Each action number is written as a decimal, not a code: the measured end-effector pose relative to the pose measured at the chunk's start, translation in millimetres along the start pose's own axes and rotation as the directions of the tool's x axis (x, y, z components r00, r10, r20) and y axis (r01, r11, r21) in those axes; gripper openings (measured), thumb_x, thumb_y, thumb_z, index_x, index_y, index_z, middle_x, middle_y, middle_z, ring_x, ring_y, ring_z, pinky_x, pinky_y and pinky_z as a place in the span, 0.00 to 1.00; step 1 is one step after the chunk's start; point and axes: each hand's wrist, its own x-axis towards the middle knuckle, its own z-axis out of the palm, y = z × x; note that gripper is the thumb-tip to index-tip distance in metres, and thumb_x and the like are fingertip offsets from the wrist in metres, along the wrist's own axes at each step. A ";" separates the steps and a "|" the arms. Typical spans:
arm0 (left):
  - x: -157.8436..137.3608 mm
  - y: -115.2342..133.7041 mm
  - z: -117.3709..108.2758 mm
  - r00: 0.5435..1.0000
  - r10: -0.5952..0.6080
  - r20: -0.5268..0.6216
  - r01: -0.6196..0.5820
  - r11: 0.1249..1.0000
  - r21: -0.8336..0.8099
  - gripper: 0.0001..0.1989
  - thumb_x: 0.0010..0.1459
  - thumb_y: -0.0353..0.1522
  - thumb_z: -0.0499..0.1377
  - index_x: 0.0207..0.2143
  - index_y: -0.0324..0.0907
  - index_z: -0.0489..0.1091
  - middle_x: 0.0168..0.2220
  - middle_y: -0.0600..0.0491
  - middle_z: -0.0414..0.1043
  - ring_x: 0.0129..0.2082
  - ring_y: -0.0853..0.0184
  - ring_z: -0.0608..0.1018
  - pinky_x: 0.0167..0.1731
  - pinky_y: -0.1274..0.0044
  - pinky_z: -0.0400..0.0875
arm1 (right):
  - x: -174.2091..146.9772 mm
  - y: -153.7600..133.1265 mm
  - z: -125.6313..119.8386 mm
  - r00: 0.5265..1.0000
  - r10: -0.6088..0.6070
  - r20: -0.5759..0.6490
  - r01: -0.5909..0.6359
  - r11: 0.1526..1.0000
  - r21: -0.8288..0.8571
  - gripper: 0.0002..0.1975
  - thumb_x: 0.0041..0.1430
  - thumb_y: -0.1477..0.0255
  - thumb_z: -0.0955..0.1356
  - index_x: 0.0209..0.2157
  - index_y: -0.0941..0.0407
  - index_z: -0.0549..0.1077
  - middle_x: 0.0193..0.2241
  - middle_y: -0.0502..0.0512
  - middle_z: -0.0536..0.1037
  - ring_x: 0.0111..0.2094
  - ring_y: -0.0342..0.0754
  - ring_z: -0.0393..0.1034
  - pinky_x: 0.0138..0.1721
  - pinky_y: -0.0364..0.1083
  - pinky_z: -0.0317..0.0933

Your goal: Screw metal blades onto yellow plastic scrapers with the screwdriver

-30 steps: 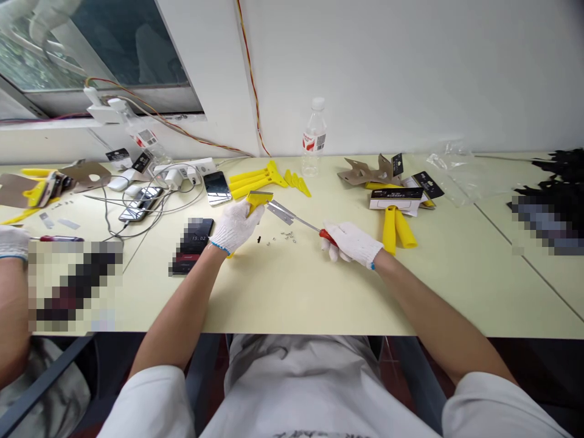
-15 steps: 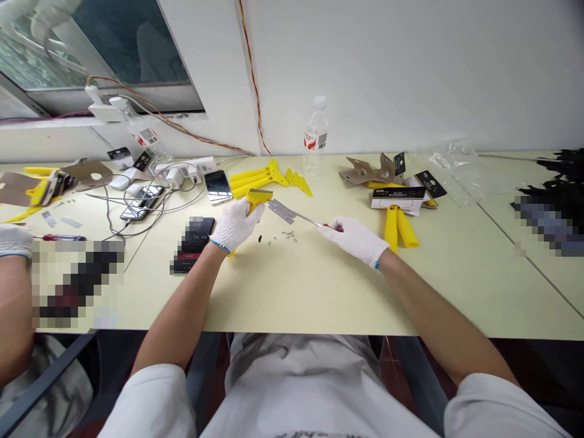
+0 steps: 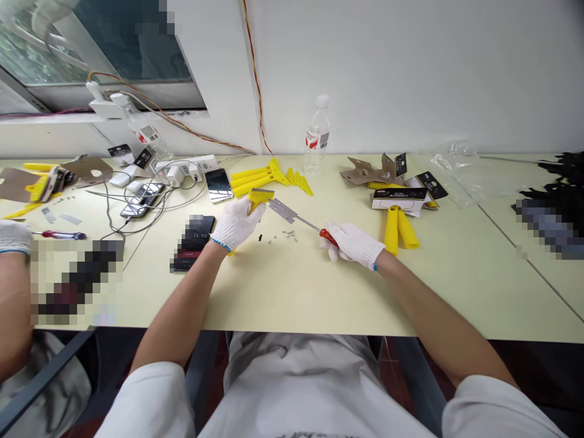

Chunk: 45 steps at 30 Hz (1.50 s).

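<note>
My left hand (image 3: 239, 224), in a white glove with a blue cuff, is closed around a yellow scraper (image 3: 260, 196). Its flat head sticks out past my fingers, and much of the handle is hidden by the glove. To the right, my gloved right hand (image 3: 353, 243) grips a screwdriver (image 3: 327, 236) by its red handle. The shaft points left and away, up to flat grey metal plates (image 3: 283, 211) beside the scraper head; whether the tip touches them I cannot tell. Several small screws (image 3: 289, 235) and a small black piece (image 3: 260, 238) lie on the table below.
Yellow handles (image 3: 258, 180) and small yellow pieces (image 3: 298, 181) lie behind, near a bottle (image 3: 316, 137). Packaging (image 3: 396, 198) and yellow handles (image 3: 400, 230) are at right. Phones (image 3: 196, 243) and tangled cables (image 3: 155, 213) occupy the left. A co-worker's gloved hand (image 3: 13, 237) is far left.
My right hand has turned and shifted slightly, so more of the screwdriver's red handle shows. My left hand and the scraper have barely moved.
</note>
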 end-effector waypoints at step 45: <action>0.0 0.2 -3.2 1.000 -0.001 -0.021 0.000 1.000 -0.029 0.15 0.75 0.42 0.61 0.36 0.42 0.74 0.21 0.55 0.71 0.29 0.64 0.75 0.36 0.73 0.69 | -6.8 -11.1 4.5 0.997 -0.008 0.073 0.002 0.997 0.081 0.25 0.79 0.49 0.67 0.34 0.53 0.70 0.22 0.48 0.73 0.19 0.40 0.59 0.21 0.41 0.53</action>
